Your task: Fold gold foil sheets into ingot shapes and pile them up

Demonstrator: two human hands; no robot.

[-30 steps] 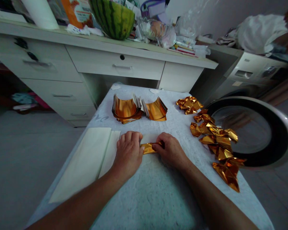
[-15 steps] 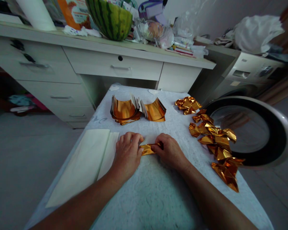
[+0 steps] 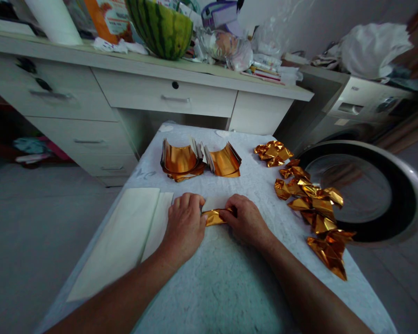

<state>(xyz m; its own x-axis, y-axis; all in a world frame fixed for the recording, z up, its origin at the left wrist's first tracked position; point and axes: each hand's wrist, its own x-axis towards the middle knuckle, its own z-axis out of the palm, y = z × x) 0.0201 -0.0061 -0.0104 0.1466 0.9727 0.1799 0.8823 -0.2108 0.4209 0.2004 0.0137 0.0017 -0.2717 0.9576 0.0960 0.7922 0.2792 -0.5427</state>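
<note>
Both my hands grip one sheet of gold foil paper low over the cloth-covered table. Its near edge is folded over into a gold strip, and part of its pale back shows beyond the strip. My left hand is closed on the left end, fingers bent together. My right hand pinches the right end between thumb and curled fingers. Beyond them stand two curved stacks of gold foil sheets. Several folded gold foil pieces lie in a heap along the table's right side.
White folded paper lies left of my left arm. Past the table is a drawer desk bearing a cut watermelon and plastic bags. On the right, a washing machine's open round door reaches close to the table edge.
My left fingers have drawn in slightly at the left end of the foil paper. My right hand stays nearly in place; the stacks and folded pieces are unchanged.
</note>
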